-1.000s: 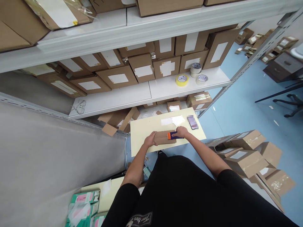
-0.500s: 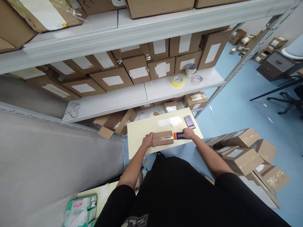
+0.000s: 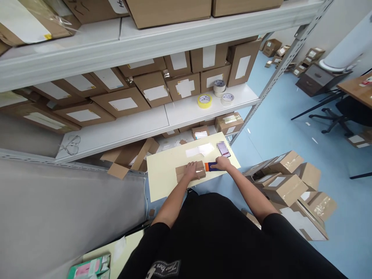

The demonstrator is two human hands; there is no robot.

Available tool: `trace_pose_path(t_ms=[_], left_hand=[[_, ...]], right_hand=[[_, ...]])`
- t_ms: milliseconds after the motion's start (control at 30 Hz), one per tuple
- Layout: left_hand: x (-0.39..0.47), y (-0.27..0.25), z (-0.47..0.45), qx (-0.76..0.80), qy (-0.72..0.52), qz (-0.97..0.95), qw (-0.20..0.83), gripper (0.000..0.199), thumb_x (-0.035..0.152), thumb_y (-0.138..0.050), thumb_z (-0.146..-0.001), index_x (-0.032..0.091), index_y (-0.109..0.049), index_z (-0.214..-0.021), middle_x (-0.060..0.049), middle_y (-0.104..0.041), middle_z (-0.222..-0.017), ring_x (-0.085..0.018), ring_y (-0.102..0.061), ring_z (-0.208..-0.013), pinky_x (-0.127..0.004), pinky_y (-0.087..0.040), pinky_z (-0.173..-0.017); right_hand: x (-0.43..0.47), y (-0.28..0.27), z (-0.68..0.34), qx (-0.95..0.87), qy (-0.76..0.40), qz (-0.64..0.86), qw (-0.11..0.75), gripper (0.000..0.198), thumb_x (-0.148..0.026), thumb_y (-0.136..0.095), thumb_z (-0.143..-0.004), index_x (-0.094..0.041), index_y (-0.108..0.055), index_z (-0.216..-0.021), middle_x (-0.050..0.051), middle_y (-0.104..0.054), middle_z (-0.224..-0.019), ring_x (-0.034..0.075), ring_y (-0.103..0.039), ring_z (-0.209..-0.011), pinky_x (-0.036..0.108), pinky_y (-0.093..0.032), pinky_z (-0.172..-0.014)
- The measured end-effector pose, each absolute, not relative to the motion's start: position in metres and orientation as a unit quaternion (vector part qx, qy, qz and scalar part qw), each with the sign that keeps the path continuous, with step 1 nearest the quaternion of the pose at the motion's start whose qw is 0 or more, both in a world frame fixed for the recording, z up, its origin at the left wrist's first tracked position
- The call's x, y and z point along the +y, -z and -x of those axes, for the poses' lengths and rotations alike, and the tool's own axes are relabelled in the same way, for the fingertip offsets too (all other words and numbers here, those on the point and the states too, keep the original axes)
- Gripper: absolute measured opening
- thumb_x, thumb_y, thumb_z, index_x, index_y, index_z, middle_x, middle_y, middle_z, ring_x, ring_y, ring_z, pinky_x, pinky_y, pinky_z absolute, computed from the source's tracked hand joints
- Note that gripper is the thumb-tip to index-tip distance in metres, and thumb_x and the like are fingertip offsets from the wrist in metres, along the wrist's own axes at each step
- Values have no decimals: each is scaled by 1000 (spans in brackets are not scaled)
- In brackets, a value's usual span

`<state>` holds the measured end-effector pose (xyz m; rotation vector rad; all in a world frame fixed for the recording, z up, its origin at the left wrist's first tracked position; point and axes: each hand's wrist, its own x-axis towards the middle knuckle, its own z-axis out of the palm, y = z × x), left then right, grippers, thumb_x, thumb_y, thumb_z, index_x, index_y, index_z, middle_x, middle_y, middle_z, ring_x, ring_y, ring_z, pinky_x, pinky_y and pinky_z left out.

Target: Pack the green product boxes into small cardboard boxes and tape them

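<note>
A small cardboard box (image 3: 180,173) lies on the pale yellow table (image 3: 159,186) in front of me. My left hand (image 3: 191,170) rests flat across its top, fingers spread. Shiny clear tape (image 3: 200,169) shows on the box between that hand and its right end. My right hand (image 3: 222,163) is closed round the dark blue handle of a tape dispenser (image 3: 211,166), whose orange end is against or very near the box's right end. Behind the box lie white paper slips (image 3: 200,150) and a phone (image 3: 223,148).
Boxes with white labels (image 3: 156,93) line the rack's middle shelf (image 3: 139,128), with tape rolls (image 3: 204,101) at its right. An open carton (image 3: 130,153) stands left of the table. More boxes (image 3: 281,188) are piled on the right, and a chair (image 3: 337,116) stands beyond.
My left hand has moved from the box's left end onto its top, towards the tape dispenser. My right hand keeps its grip at the right end. The whole view has shifted slightly.
</note>
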<state>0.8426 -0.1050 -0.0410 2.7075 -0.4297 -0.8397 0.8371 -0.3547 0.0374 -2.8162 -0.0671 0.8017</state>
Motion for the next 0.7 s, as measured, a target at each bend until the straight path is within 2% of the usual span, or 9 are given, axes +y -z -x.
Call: trace_pose_path(t_ms=[200,333,500,700], left_hand=[[-101,39,-834,-150,281,-938,138,122,42,-94,-52,27,-32,-156,-17,-38,-163,-40,-27,-152,-52,-11,-125],[-101,40,-832,-150,280,-936,149,123,42,-95,-52,28,-31,-156,-16,-38,-163,-39,-26,-152,-50,-12,-125],[-102,43,-832,-143,274,-936,170,126,40,-98,-48,26,-33,-155,-18,-39,-161,-42,-26,-153,-52,-11,-125],[-105,42,-835,-146,280,-937,147,125,37,-98,-48,26,-32,-154,-18,-40,-159,-41,-30,-150,-52,-14,-124]], right_hand=[[-364,-50,-840,-41,-251,961,106,68,-81,-60,-82,-18,-78,-98,17,-77,-105,31,-72,-99,31,-50,-75],[-364,-32,-842,-41,-273,956,95,67,-80,-62,-82,-17,-78,-97,18,-77,-107,30,-73,-98,31,-50,-74],[-363,-8,-842,-21,-290,951,103,66,-78,-64,-82,-16,-77,-102,17,-77,-110,29,-72,-101,30,-51,-74],[-365,2,-846,-5,-316,941,120,67,-79,-66,-80,-17,-77,-102,16,-77,-109,28,-72,-98,29,-50,-72]])
